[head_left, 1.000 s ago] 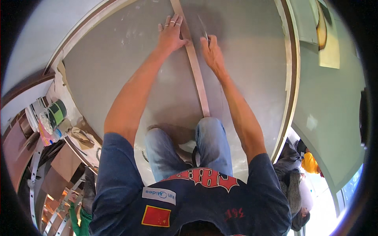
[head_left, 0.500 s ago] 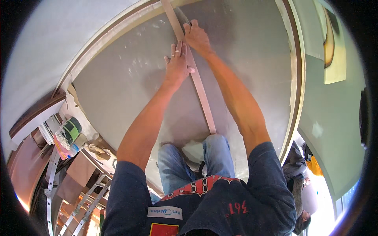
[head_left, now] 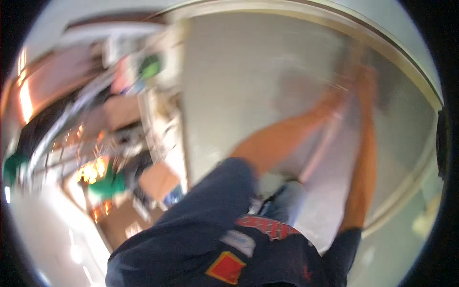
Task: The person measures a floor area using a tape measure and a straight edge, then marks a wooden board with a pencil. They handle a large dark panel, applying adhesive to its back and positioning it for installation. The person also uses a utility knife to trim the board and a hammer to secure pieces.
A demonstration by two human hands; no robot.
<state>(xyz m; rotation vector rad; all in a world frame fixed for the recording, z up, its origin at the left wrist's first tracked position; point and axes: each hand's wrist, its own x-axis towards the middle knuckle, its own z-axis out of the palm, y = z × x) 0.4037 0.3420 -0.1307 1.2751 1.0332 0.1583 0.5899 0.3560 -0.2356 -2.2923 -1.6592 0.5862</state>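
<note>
A long, narrow pale strip [head_left: 325,143] lies across a large grey panel [head_left: 229,86], running from beside my knee toward the far edge. My left hand [head_left: 338,92] is at the strip's far part, its fingers smeared by motion. Close by on the right, my right hand [head_left: 367,83] is also too blurred to show its grip. Half a second ago a flat grey tool showed in that hand; it cannot be made out in this blur.
A pale raised rim [head_left: 267,6] borders the panel's far side. Beyond its left edge are blurred packages, a green item [head_left: 150,67], a metal ladder [head_left: 71,115], brown boards [head_left: 160,182] and a figure in green [head_left: 107,184].
The whole view has swung, putting the panel and my hands farther right and showing more of the cluttered left side. Both hands have blurred; they remain near the strip's far part.
</note>
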